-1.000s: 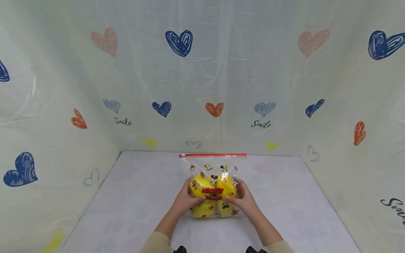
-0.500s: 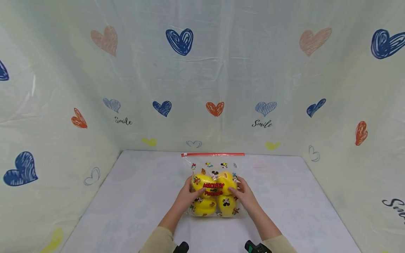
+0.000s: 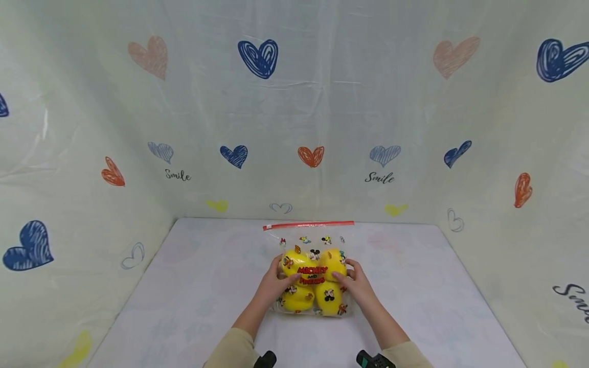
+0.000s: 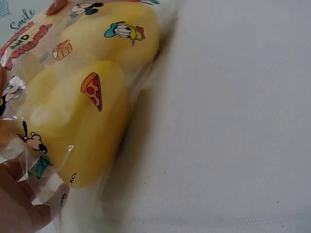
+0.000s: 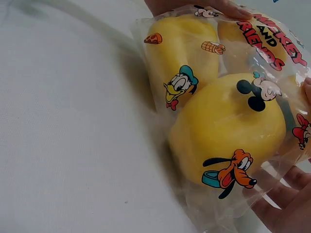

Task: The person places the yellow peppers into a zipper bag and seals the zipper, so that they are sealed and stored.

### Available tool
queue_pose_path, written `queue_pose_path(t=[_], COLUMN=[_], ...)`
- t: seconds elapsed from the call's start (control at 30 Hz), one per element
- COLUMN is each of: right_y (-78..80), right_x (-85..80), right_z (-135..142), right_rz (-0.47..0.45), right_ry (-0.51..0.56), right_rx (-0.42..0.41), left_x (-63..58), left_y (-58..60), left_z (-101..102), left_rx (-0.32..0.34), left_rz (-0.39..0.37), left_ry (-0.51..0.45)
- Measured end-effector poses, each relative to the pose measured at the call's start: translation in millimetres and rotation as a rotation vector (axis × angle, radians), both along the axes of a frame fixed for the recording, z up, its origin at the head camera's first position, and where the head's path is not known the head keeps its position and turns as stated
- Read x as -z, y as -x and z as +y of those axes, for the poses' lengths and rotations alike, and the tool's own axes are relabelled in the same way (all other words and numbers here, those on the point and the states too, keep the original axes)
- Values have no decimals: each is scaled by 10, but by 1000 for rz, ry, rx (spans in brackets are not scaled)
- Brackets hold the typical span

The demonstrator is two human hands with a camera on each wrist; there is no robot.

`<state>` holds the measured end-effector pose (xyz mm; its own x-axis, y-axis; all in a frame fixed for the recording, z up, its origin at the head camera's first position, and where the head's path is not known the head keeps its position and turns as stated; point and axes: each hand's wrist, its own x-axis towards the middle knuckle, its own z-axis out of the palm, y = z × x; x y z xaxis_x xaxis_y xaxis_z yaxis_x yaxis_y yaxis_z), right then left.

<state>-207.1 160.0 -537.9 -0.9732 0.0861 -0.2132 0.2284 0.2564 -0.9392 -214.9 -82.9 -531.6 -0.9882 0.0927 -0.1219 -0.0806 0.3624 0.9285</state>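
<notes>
A clear zip bag (image 3: 312, 276) printed with cartoon figures stands upright or leans back between both hands, its lower edge at the table. Several yellow rounded objects (image 5: 228, 128) fill its lower part; their exact kind is unclear through the print. My left hand (image 3: 271, 285) grips the bag's left side, thumb across the front and fingers behind. On the opposite side my right hand (image 3: 359, 287) holds it the same way. Along the top runs a red zip strip (image 3: 308, 224) with a white slider at its left end. Fingers behind the bag are partly hidden.
The bag is over a white table (image 3: 202, 286), with pale surface around it. Behind and at both sides hangs a white sheet (image 3: 285, 112) printed with hearts and "Smile". Black devices (image 3: 375, 359) show at the sleeves.
The yellow objects have shifted a little inside the bag and show more clearly. Both hands have moved slightly with it, and the red strip's right end has drawn slightly left.
</notes>
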Motion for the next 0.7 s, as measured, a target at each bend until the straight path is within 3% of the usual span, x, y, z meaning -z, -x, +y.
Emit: queue_pose_path(t=[0.37, 0.7], right_y=[-1, 11], right_x=[118, 79], right_z=[26, -2], right_rz=[-37, -2], right_ry=[2, 1], right_rx=[39, 32], left_x=[9, 1], left_y=[-22, -33], left_z=[65, -33], left_rx=[-18, -18], left_rz=[4, -37], left_ry=[31, 26])
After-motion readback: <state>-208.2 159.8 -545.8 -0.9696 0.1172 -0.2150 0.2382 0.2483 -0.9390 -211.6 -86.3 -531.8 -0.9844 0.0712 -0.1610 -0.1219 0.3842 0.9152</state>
